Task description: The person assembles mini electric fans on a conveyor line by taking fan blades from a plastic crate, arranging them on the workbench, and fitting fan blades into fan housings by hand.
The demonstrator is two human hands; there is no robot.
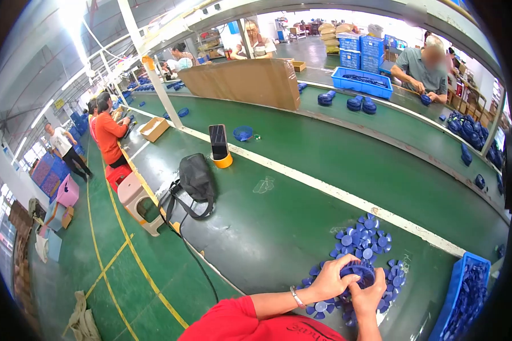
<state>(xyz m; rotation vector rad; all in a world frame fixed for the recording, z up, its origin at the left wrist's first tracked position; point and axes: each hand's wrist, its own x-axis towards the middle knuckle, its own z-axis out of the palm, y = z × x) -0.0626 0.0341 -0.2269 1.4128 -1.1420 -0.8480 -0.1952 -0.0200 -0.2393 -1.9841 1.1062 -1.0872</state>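
Note:
Between my two hands is a round dark-blue plastic fan housing with a ribbed rim (359, 270). My left hand (329, 279) grips it from the left, fingers wrapped over its edge. On the near right side, my right hand (370, 296) holds the same part, its thumb close to my left thumb. Whatever sits inside the ring is too small to make out. Small blue fan blades (363, 241) lie loosely piled on the green work surface beyond my hands, and more are scattered around and beneath them.
A blue crate (463, 295) of dark-blue parts stands at the right. Farther left are a black backpack (197, 179) and a phone (218, 142) on an orange tape roll (224, 161). A blue mesh cover (243, 133) lies beyond the white strip. A co-worker (429, 68) sits across the line.

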